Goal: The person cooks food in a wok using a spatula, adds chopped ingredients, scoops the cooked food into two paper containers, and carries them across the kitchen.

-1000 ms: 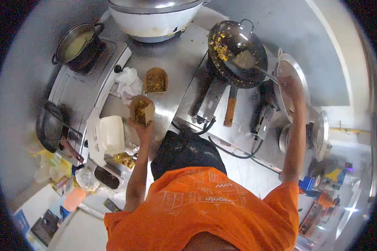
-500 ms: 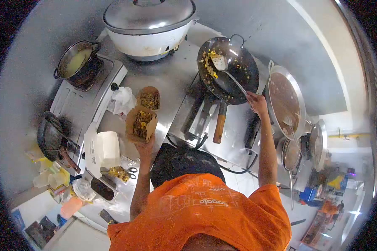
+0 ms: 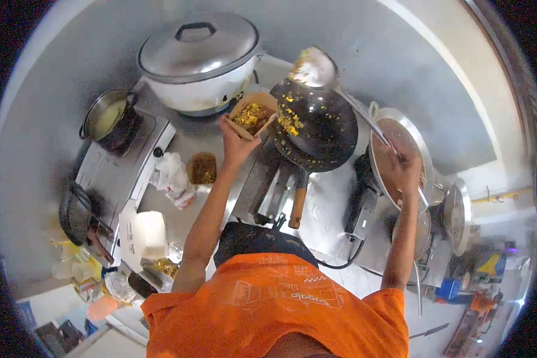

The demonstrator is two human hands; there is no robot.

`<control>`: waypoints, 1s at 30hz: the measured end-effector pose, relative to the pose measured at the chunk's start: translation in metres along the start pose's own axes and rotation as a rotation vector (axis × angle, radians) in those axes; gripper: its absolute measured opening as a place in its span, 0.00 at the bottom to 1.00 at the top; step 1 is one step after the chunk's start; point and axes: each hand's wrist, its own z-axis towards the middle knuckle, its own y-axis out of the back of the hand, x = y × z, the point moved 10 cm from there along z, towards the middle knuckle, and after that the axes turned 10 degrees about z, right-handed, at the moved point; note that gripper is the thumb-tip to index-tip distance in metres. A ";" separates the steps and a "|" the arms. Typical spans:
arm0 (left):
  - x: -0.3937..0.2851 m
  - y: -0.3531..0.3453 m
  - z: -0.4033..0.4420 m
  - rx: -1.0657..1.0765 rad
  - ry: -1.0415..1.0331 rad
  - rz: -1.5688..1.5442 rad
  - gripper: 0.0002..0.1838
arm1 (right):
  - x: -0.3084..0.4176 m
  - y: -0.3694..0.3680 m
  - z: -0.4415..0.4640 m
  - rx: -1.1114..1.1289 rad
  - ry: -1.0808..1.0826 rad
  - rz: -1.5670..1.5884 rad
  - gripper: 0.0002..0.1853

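My left hand (image 3: 240, 145) grips an open brown paper food box (image 3: 252, 129) filled with dark food and yellow bits. It is held up beside the left rim of the wok (image 3: 331, 134), which has scraps of the same yellow food stuck inside. In my closed right hand (image 3: 404, 169) is the long handle of a wok spatula (image 3: 316, 67). Its wide blade, slightly blurred and with food on it, is raised above the wok's far edge. A second filled food box (image 3: 203, 168) stands on the steel counter, left of my left forearm.
A large lidded rice cooker (image 3: 200, 68) stands at the back. To the left are a pot (image 3: 106, 116) on a stove, a plastic bag (image 3: 172, 173) and an open white box (image 3: 149, 234). A big pan of brown liquid (image 3: 391, 131) is at the right.
My left hand has lifted the food box up and right, from beside the other box to the wok's rim. The spatula has come up out of the wok as my right hand moved right.
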 end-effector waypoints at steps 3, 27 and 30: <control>-0.027 -0.031 0.017 0.056 -0.020 0.129 0.52 | 0.024 -0.012 -0.013 0.004 0.083 -0.177 0.16; 0.091 0.212 -0.311 0.117 0.285 0.609 0.42 | -0.136 -0.160 -0.067 0.167 -0.016 -0.293 0.20; 0.109 0.229 -0.334 0.029 0.379 0.576 0.42 | -0.034 -0.220 -0.055 0.208 -0.069 0.287 0.17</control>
